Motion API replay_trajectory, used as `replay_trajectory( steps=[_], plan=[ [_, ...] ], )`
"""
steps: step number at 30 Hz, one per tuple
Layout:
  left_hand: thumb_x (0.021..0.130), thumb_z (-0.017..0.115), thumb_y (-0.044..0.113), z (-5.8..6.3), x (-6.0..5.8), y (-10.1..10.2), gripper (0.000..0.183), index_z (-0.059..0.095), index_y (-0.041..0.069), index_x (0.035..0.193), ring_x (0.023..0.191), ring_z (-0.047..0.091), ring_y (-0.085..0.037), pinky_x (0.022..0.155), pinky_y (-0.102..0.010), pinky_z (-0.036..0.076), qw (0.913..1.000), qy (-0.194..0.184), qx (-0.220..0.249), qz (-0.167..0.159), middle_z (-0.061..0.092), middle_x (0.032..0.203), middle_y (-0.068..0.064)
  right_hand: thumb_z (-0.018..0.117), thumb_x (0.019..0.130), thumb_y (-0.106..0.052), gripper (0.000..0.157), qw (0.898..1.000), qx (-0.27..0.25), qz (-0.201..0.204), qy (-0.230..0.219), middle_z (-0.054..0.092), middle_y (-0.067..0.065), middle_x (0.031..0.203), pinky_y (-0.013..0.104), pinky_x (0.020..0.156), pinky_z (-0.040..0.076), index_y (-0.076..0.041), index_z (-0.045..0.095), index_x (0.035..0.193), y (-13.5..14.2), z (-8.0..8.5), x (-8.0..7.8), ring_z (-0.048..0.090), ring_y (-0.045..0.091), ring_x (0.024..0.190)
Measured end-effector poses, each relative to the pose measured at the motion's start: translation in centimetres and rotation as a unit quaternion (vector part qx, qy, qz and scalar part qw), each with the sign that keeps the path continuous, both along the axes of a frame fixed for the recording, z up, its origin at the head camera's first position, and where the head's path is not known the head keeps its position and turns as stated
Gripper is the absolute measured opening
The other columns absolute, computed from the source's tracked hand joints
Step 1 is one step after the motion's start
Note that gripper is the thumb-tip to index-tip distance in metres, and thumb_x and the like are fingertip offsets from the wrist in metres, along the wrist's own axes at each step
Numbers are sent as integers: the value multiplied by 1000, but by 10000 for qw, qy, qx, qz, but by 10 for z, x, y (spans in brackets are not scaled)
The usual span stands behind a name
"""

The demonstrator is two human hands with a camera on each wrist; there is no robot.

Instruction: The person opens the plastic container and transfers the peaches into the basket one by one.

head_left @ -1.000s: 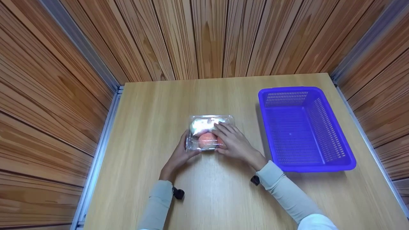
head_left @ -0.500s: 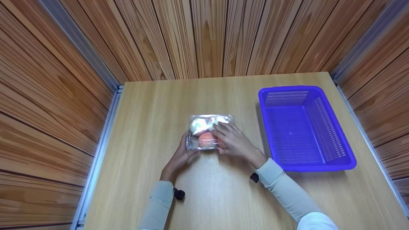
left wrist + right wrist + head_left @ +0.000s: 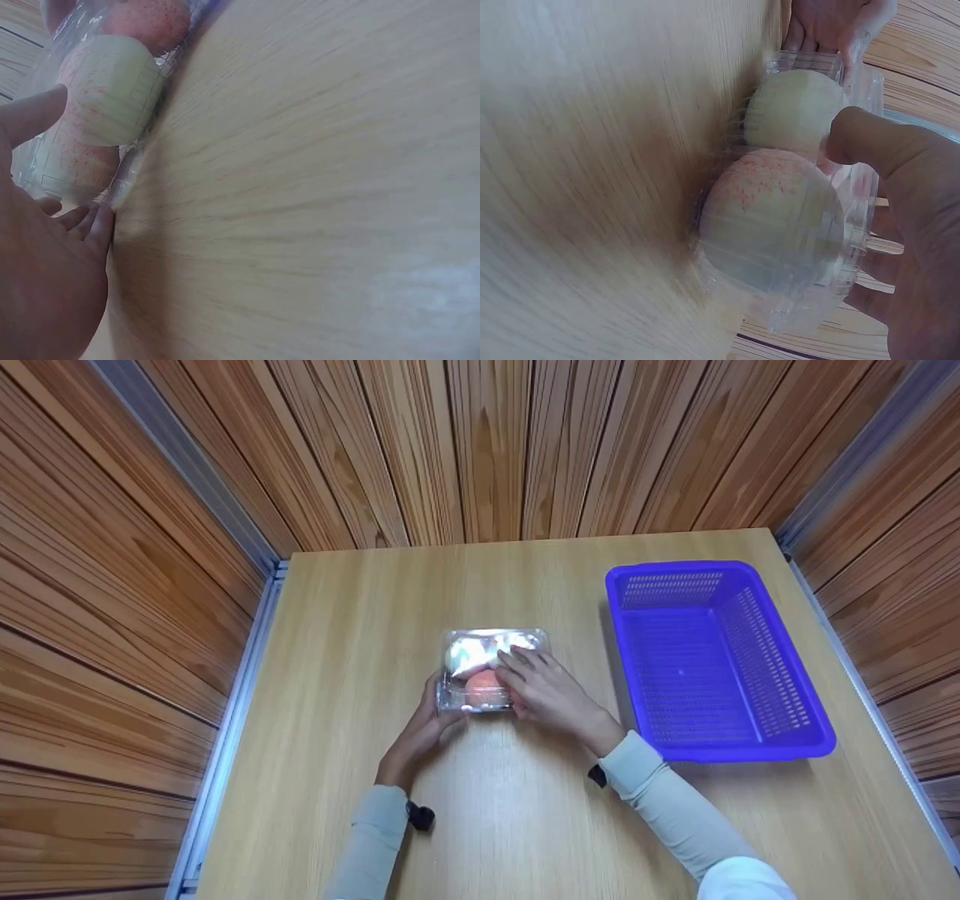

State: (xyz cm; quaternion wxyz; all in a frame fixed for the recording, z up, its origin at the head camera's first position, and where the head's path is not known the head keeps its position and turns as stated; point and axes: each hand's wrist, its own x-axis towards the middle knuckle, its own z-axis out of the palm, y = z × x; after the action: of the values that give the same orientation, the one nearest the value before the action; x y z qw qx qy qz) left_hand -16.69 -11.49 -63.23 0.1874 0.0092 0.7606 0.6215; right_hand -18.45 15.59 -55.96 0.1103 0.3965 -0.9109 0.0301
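Note:
A clear plastic clamshell box (image 3: pixel 454 697) lies on the table, with several pale, pink-speckled peaches (image 3: pixel 772 221) inside. Glare whitens the far part of its lid in the head view. My left hand (image 3: pixel 421 727) holds the box at its near left corner, thumb across the front and fingers along the side. Spread over the right part of the lid, my right hand (image 3: pixel 551 694) presses with extended fingers. The right wrist view shows that thumb against the front of the lid. Another peach (image 3: pixel 124 90) shows through the plastic beside my left thumb.
To the right stands a purple perforated plastic basket (image 3: pixel 682 675) holding nothing. The light wooden table (image 3: pixel 345 622) is bounded by wood-panelled walls (image 3: pixel 487 450) at the back and sides, with metal rails (image 3: pixel 232 720) along the edges.
My right hand's thumb and fingers have shifted slightly on the lid. My left hand and the box have barely moved, and the basket stays in place.

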Motion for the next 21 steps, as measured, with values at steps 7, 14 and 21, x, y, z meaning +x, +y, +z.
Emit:
replay_trajectory(
  steps=[7,14,21],
  plan=[
    [96,71,50,-1,2,0,99,7,32,170,168,0,-31,133,-63,3,10000,-5,-51,-39,5,181,-6,82,91,-24,62,10000,-26,4,24,57,16,157,57,122,43,-8,59,147,0,2,0,51,41,147],
    [97,68,55,-2,3,1,99,8,30,170,168,1,-32,134,-62,4,9996,-4,-279,-58,6,181,-7,84,91,-29,72,9997,175,-132,62,56,16,157,55,122,44,-6,55,152,-1,2,-1,52,39,146],
    [98,67,56,-1,4,1,96,10,29,170,168,4,-32,134,-62,6,9992,69,-391,-25,10,180,-8,81,94,-30,68,9996,173,-196,-144,55,15,158,56,122,43,-8,54,153,-4,4,-2,51,39,148]
  ],
)
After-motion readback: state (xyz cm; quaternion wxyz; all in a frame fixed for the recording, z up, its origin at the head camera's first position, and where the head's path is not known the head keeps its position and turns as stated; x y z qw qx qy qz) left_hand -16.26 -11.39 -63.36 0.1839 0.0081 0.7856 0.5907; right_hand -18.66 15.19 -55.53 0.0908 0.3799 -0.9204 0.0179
